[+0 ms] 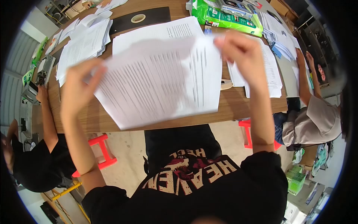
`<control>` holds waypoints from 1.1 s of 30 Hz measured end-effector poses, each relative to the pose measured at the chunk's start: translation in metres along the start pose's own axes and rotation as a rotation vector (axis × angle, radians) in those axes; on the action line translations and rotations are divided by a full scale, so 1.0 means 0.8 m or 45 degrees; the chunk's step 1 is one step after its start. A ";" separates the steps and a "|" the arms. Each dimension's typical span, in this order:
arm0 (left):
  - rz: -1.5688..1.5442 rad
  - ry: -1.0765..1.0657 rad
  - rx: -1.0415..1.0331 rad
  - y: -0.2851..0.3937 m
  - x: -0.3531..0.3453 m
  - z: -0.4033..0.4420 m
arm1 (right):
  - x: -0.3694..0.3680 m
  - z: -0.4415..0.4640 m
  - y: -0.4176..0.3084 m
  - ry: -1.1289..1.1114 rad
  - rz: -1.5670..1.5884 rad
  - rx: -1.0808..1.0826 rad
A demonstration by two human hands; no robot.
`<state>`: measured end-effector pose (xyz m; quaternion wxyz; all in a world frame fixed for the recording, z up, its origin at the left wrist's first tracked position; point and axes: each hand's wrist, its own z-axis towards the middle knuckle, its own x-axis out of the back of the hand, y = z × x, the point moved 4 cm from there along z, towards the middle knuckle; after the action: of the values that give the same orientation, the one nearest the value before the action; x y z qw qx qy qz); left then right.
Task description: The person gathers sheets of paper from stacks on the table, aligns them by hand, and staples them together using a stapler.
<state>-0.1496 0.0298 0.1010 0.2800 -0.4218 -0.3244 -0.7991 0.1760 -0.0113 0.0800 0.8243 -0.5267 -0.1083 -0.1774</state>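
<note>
Plainly, I have a printed sheet [160, 84] up between two pinches: the left hand [79, 86] nips its left corner between thumb and fingers, and the right hand [244, 56] nips its right corner in the same way, though blur prevents me from judging how hard they press. The sheet hangs tilted between my grips, its lower edge nearer the body than the right-hand pinch; whether it is one page or several lying together, I cannot tell. I take the step in hand to be leafing through or squaring loose paperwork. The next move, in my judgement, calls for even tension at both corners, so that the page can be turned or lowered without a crease. Just beyond it, between the grips, lies a stack of printed pages [149, 35], and another printed stack [266, 71] sits to the right of my right-hand grip. As for containers, a green A4 paper pack [205, 15] lies beyond that grip, its wrapper hiding whatever is inside, with grey boxy items [234, 9] resting on top. Well apart, to the right of the same grip and nearer the body, is a green plastic basket [296, 181], its contents too small to make out.
</note>
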 end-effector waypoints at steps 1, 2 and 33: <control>0.008 0.114 0.021 0.003 0.023 0.014 | 0.009 0.019 -0.022 0.069 -0.133 0.137; 0.149 0.298 -0.067 0.015 0.049 0.027 | 0.019 0.035 -0.040 0.184 -0.176 0.278; -1.975 -0.391 0.444 0.168 -0.227 0.080 | 0.184 -0.140 0.162 0.386 -0.814 -0.186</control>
<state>0.0674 0.0242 0.0109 -0.3399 -0.1320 -0.6793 -0.6369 0.3623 -0.0898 -0.0208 0.6942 -0.4913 -0.1311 -0.5094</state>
